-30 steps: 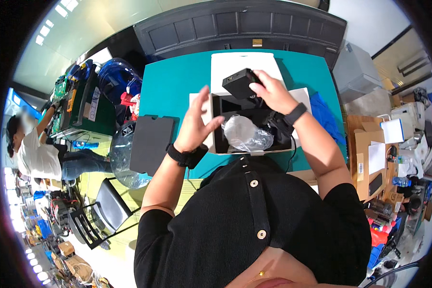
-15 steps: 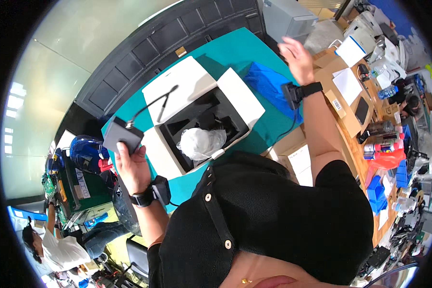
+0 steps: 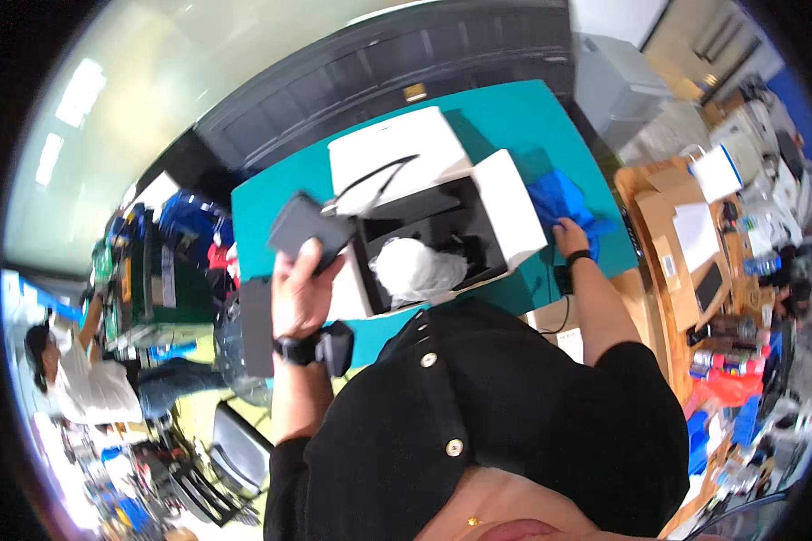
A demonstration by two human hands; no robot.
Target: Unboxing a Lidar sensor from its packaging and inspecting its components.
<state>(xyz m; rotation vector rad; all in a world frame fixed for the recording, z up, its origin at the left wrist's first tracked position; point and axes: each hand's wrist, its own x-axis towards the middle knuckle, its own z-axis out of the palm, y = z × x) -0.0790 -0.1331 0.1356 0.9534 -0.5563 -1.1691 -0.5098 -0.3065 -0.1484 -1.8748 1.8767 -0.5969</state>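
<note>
A teal table (image 3: 505, 117) stands against a dark panelled wall, with cluttered benches and cardboard cartons to the right. An open white box (image 3: 433, 216) with a black interior sits on the table, its flaps spread outward. A crumpled clear plastic bag (image 3: 415, 269) lies in the near part of the box. A black cable (image 3: 370, 180) runs across the far flap.

The left hand (image 3: 296, 293) is closed around a dark grey rectangular device (image 3: 305, 230), thumb over its near face, and holds it raised at the left edge of the box. The cable appears to lead toward this device. A black watch sits on the left wrist.

The right hand (image 3: 570, 239) rests on a blue cloth (image 3: 559, 200) lying on the table just right of the box; whether the fingers grip the cloth cannot be determined. Another person in a white shirt (image 3: 81, 383) works at far left.
</note>
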